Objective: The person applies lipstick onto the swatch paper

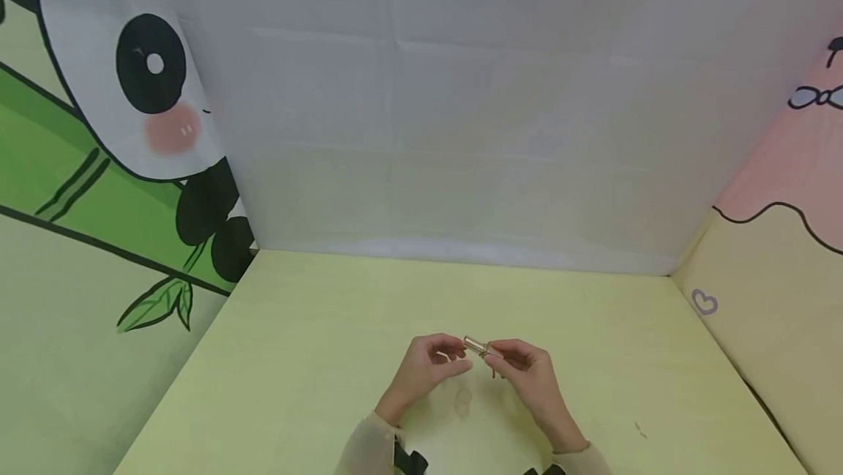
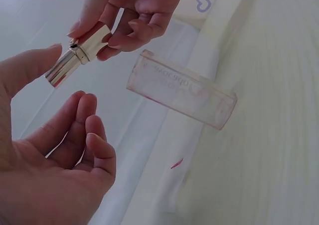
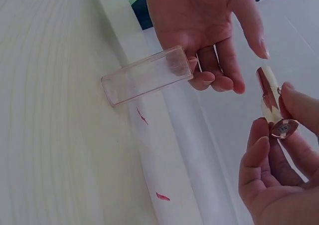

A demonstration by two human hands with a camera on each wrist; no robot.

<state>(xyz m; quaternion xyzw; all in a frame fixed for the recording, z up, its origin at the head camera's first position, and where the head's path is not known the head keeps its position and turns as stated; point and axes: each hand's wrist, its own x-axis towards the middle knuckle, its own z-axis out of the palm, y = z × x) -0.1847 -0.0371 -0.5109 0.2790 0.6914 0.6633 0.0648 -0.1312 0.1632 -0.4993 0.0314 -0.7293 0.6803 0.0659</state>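
Observation:
My right hand [image 1: 536,380] pinches a gold lipstick tube [image 1: 476,346] between thumb and fingers. The tube is tilted, and its round base with a label [image 3: 284,128] shows in the right wrist view. My left hand [image 1: 424,369] is beside the tube's other end, fingers loosely bent and holding nothing. In the right wrist view a small gap lies between the left thumb and the tube. Below the hands, on the table, is a clear pinkish lipstick cap [image 2: 182,90] with lettering on it; in the head view this cap [image 1: 463,398] is faint.
The pale yellow table [image 1: 329,314] meets a white back wall [image 1: 461,131]. A panda-printed panel [image 1: 151,124] stands at the left, a pink and cream one [image 1: 777,241] at the right. Small red marks [image 3: 163,196] show on the table, and a thin dark mark [image 1: 640,429] lies to the right.

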